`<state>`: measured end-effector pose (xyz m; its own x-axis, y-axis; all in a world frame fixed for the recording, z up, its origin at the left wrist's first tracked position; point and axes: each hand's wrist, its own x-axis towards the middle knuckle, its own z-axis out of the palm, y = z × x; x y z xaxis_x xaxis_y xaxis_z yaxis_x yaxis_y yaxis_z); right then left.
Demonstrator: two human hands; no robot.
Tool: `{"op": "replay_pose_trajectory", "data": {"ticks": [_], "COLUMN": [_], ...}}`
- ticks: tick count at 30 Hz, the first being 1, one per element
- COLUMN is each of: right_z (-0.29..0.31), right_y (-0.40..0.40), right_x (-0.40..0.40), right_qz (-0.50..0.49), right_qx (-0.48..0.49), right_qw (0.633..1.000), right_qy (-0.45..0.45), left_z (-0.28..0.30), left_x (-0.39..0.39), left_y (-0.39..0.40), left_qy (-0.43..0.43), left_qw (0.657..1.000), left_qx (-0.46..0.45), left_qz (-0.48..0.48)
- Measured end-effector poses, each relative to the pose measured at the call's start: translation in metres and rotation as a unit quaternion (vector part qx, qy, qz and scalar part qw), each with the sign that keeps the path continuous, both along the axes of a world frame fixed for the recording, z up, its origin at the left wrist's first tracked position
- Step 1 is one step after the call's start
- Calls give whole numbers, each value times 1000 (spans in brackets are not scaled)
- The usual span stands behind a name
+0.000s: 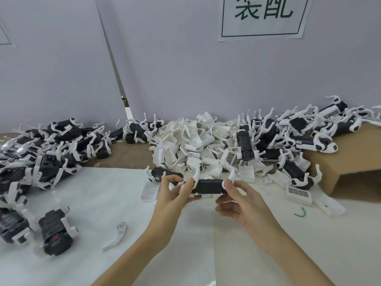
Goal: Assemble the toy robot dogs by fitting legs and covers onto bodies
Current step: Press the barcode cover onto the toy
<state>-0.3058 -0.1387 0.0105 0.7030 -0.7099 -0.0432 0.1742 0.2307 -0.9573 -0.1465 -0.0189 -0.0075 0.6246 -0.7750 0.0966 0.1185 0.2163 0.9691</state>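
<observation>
While both hands, left hand (172, 191) and right hand (237, 200), grip the black dog body (208, 186), fingers hide its ends; white covers (193, 141) pile at 12 o'clock.

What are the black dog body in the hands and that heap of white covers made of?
Black body: looks like matte moulded plastic, with ribbed texture and dull sheen.
White covers: probably thin, slightly glossy plastic, showing crisp moulded edges and grille slots.
</observation>
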Motion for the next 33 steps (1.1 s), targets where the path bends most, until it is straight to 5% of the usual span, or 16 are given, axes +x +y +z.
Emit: {"op": "replay_pose_trajectory", "data": {"ticks": [4,11,22,29,33], "right_z": [5,6,-2,-6,-8], "right_y": [-8,-32,-10,-2,-1], "right_x": [-10,-27,-7,-5,-3], "right_qz": [67,215,135,91,73], "right_qx": [3,149,45,-160,-153], "right_qw": [997,962,985,983,986], "right_qy": [27,-78,-97,-2,7], "left_z": [-1,-1,9,10,6], "left_x": [8,24,2,7,5], "left_y": [1,7,2,5,6], "left_qy": [13,-82,67,69,50], "left_qw": [1000,985,989,994,997], "left_qx": [10,-21,-33,-2,-29], "left_qz": [-27,-148,-130,-88,-59]}}
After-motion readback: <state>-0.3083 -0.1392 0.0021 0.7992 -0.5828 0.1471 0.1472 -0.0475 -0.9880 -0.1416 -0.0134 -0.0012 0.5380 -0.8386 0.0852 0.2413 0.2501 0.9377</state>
